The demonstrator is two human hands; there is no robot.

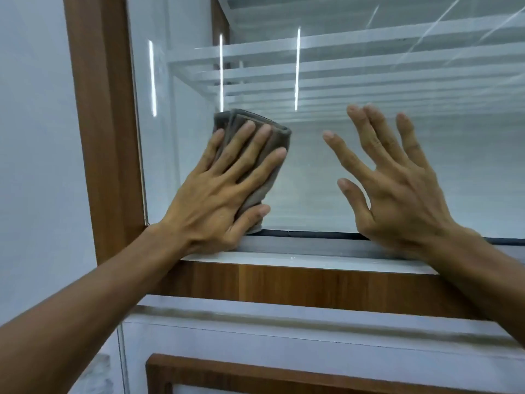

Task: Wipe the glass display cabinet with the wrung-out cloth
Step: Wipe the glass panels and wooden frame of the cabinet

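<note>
Folded grey-brown cloth (274, 135) flat against glass display cabinet (369, 172) pane, lower left corner

I can read no text, label, brand or number in front of me: none on the glass (369, 172), the wooden frame (105, 123) or the cloth (244, 118). The bright streaks (297, 69) on the pane seem to be light reflections, not writing.

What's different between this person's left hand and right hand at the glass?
The left hand presses a folded grey cloth flat against the glass, close to the wooden frame; the right hand holds nothing. The left hand's fingers lie fairly close together; the right hand's are spread wider. Both are open, palms toward the glass, low on the pane.
</note>
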